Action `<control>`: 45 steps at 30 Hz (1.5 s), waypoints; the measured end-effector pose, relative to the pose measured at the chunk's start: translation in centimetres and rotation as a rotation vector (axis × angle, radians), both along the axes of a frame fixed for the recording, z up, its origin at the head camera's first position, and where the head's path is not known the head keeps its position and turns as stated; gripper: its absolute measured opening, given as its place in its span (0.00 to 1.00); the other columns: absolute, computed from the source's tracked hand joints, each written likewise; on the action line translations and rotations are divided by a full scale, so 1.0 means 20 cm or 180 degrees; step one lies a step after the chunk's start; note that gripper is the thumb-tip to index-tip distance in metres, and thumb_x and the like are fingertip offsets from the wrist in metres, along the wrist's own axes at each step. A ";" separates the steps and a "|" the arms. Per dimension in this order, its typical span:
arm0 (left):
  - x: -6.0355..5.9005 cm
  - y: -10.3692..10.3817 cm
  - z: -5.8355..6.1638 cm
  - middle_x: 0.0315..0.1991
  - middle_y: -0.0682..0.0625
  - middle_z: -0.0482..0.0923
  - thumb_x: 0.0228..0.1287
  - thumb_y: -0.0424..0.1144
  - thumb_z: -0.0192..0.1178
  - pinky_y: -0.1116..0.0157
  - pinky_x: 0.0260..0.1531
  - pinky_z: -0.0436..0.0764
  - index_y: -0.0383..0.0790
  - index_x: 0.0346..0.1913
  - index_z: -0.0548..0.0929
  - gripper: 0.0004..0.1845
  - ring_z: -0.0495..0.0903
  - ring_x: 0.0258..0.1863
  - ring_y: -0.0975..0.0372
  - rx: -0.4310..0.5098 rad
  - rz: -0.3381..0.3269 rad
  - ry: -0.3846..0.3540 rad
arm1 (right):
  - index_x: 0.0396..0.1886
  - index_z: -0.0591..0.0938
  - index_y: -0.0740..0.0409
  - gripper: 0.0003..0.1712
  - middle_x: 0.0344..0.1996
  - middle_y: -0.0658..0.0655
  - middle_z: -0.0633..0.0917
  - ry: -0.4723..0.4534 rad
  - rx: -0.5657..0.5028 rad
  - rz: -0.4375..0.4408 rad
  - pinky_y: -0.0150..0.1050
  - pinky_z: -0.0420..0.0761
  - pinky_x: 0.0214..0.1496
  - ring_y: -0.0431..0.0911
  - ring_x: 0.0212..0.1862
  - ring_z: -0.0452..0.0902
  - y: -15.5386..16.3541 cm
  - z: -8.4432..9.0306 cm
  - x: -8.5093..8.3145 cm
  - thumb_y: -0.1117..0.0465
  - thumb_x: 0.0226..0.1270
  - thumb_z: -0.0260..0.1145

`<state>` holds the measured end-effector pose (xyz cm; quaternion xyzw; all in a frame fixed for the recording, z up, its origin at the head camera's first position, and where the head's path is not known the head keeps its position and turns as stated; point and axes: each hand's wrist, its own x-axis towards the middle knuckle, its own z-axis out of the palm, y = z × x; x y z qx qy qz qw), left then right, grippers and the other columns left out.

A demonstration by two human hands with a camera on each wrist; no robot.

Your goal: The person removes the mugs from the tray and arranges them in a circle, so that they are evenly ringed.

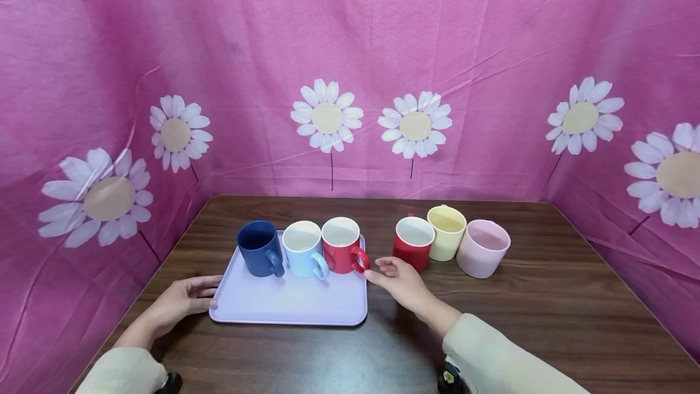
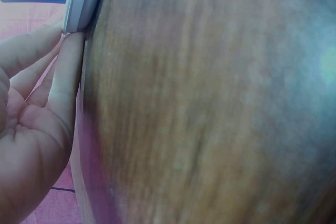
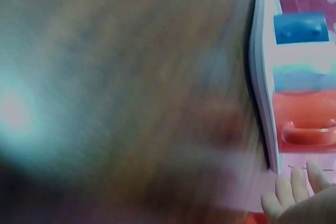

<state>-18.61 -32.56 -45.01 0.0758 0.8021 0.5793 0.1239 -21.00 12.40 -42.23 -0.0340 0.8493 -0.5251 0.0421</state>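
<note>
A lavender tray (image 1: 290,304) lies on the dark wooden table and carries a navy mug (image 1: 259,249), a light blue mug (image 1: 302,249) and a red mug (image 1: 340,245) in a row at its back. My left hand (image 1: 203,294) lies flat, its straight fingers (image 2: 65,72) touching the tray's left edge (image 2: 81,3). My right hand (image 1: 383,272) hovers with relaxed fingers (image 3: 294,190) by the tray's right edge (image 3: 262,77), just below the red mug's handle (image 3: 310,134), holding nothing.
To the right of the tray stand a second red mug (image 1: 414,243), a yellow mug (image 1: 446,233) and a pink mug (image 1: 483,248), close together. Pink flowered cloth walls the table (image 1: 547,309) on three sides.
</note>
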 end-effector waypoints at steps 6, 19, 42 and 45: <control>0.00 0.00 -0.01 0.59 0.23 0.65 0.57 0.29 0.66 0.68 0.43 0.79 0.14 0.62 0.61 0.35 0.77 0.46 0.71 0.0000 0.0013 0.0000 | 0.52 0.78 0.63 0.29 0.48 0.59 0.82 -0.0103 0.0149 0.0296 0.48 0.79 0.50 0.55 0.51 0.77 0.00 0.03 -0.06 0.50 0.55 0.73; 0.00 -0.01 -0.01 0.59 0.23 0.65 0.58 0.29 0.66 0.68 0.43 0.79 0.15 0.63 0.62 0.35 0.78 0.46 0.69 -0.0011 0.0018 -0.0025 | 0.49 0.80 0.65 0.25 0.38 0.55 0.84 -0.0170 0.0165 0.0823 0.45 0.79 0.49 0.48 0.43 0.81 -0.02 0.09 -0.18 0.52 0.58 0.71; -0.01 0.00 0.00 0.57 0.25 0.69 0.58 0.30 0.66 0.68 0.43 0.79 0.15 0.63 0.62 0.35 0.78 0.46 0.69 -0.0026 0.0068 -0.0054 | 0.47 0.80 0.73 0.15 0.40 0.63 0.83 -0.0484 -0.0042 0.1495 0.46 0.80 0.47 0.54 0.44 0.81 -0.01 0.13 -0.31 0.65 0.67 0.63; -0.01 0.00 0.00 0.56 0.24 0.69 0.58 0.29 0.66 0.68 0.43 0.79 0.14 0.63 0.61 0.35 0.78 0.46 0.69 -0.0003 0.0039 -0.0044 | 0.48 0.80 0.74 0.15 0.39 0.62 0.84 -0.0472 -0.0101 0.1495 0.44 0.81 0.46 0.54 0.43 0.82 -0.01 0.12 -0.32 0.66 0.66 0.64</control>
